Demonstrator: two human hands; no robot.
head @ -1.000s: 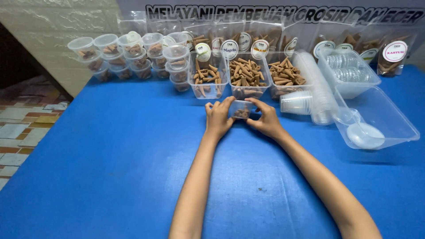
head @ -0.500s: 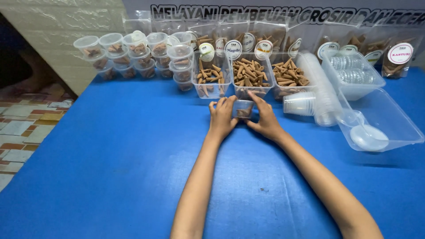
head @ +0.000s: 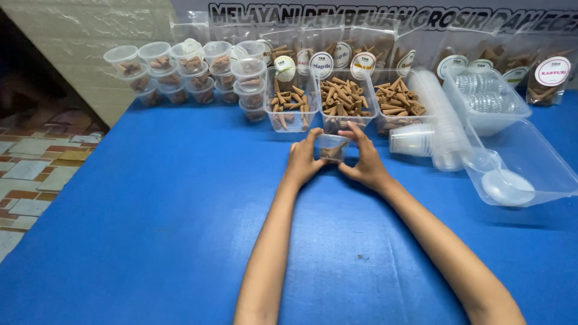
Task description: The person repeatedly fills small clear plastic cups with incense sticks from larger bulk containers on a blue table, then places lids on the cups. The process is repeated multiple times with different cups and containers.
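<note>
Both my hands are on a small clear cup (head: pixel 330 148) sitting on the blue table (head: pixel 150 229), a bit back of centre, toward the far edge. My left hand (head: pixel 303 162) is curled against the cup's left side, thumb and fingers half closed around it. My right hand (head: pixel 363 164) does the same from the right, fingers arched over the top rim, thumb low at the front. Neither hand is flat open; both have hold of the cup. Brown stick-like pieces show inside it through the wall; can't tell whether a lid is on.

Just behind the cup, along the far edge, three clear tubs of brown cones: left tub (head: pixel 285 108), middle tub (head: pixel 344 103), right tub (head: pixel 398 107). The middle tub is just beyond my fingertips. Far left corner: a stacked cluster of small filled lidded cups (head: pixel 183 71). Right of the tubs, a lying stack of empty cups (head: pixel 411 139) and a long sleeve of clear lids (head: pixel 444 129) beside it. Toward the right edge, a large clear tray (head: pixel 530 157) with a white scoop (head: pixel 507 186) in it, and behind it a tub of clear lids (head: pixel 485 99). Labelled pouches (head: pixel 551 75) stand against the back wall.
</note>
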